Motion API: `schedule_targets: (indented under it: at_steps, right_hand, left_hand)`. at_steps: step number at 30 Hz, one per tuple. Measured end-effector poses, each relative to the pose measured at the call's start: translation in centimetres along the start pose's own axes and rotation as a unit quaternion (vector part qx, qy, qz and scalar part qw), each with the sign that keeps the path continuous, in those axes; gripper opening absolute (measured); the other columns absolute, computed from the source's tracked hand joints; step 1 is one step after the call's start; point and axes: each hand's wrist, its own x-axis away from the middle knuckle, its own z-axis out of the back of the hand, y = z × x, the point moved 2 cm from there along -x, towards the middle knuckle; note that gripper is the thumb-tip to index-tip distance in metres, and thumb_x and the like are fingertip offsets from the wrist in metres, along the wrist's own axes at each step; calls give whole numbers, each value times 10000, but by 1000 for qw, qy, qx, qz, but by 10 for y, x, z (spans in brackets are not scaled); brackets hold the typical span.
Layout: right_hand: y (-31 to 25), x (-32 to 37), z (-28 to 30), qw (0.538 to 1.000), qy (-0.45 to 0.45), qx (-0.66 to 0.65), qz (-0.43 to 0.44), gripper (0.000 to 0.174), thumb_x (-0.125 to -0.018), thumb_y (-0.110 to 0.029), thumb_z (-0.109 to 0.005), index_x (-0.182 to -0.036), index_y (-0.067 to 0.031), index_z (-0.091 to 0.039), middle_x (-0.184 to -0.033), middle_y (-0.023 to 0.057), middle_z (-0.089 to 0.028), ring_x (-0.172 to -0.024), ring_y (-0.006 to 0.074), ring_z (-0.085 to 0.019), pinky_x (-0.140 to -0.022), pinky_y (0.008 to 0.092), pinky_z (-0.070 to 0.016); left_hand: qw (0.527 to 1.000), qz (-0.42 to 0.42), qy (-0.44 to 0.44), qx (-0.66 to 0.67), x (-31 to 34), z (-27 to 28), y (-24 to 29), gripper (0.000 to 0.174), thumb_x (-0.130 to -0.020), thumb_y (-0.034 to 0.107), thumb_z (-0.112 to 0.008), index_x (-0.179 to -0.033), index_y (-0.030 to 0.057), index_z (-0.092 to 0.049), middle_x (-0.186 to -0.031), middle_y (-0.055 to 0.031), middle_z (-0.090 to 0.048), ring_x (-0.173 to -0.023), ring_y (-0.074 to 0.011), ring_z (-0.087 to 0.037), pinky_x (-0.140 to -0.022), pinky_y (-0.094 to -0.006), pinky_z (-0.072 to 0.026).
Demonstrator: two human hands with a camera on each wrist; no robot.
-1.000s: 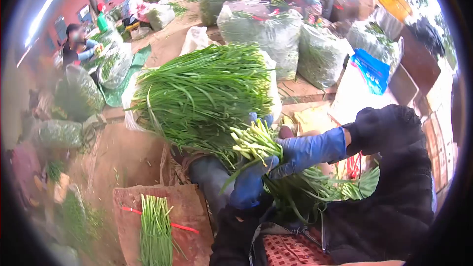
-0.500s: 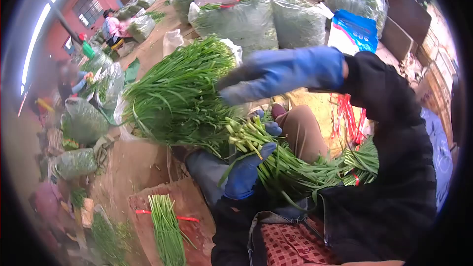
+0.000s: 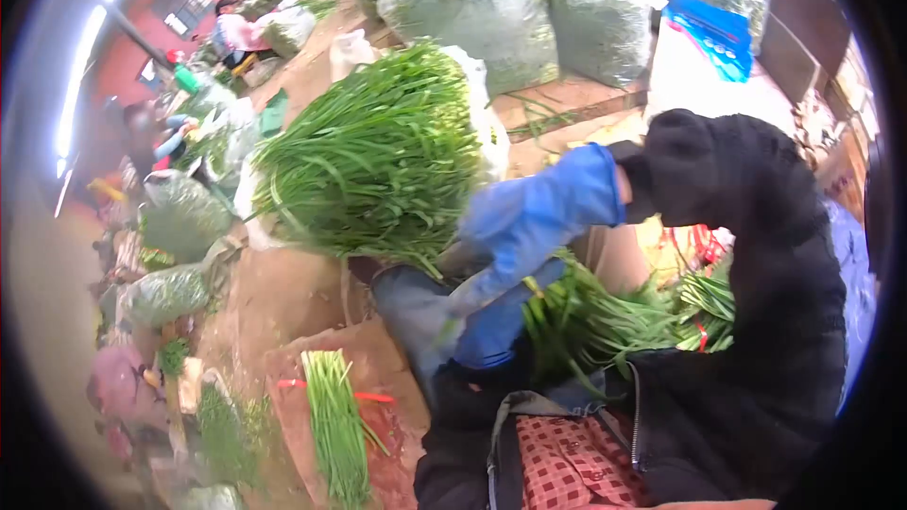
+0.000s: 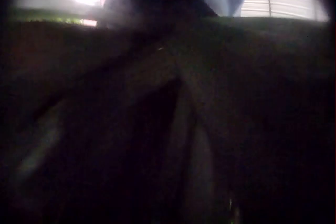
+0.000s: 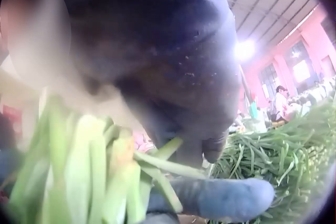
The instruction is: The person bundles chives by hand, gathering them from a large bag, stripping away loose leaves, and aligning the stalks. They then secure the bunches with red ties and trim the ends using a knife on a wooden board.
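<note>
1. Far left in the head view, a flat row of stalks (image 3: 335,425) lies on a brown board (image 3: 378,368), across a red band (image 3: 288,383).
2. Next comes a big pile (image 3: 378,161) of long green stalks; it sits in a white bag (image 3: 487,123), just past the person's knee.
3. The left hand (image 3: 489,335) wears a blue glove; its grip is closed round a bunch (image 3: 595,321) from below; the bunch lies across the lap, touching both hands.
4. The right hand (image 3: 515,227), gloved too, lies on top of the bunch; its fingers curl round the cut ends, so its grip is closed on the bunch as well.
5. We think the step in hand is packing the stalks into one neat bunch; the next move calls for a firm hold below, level ends, and one of the red ties (image 3: 699,246) that lie near on the right.
6. The right wrist view shows the pale cut ends (image 5: 89,176) up close under the glove; the head view hides them under the right hand; only the head view shows the board and the ties; the left wrist view is too dark to tell us anything.
</note>
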Motion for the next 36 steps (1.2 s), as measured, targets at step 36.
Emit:
schedule_targets:
  at_steps: [36]
  right_hand:
    - [30, 19, -4, 957, 184, -219, 46, 592, -932, -314, -565, -1374, 28, -370, -1339, 196, -483, -1228, 280, -480, -1004, 365, -406]
  left_hand:
    - [939, -6, 51, 340, -16, 18, 16, 370, -840, 191, -657, -1163, 42, -555, -1066, -42, -594, -895, -150, -598, -822, -285, -502]
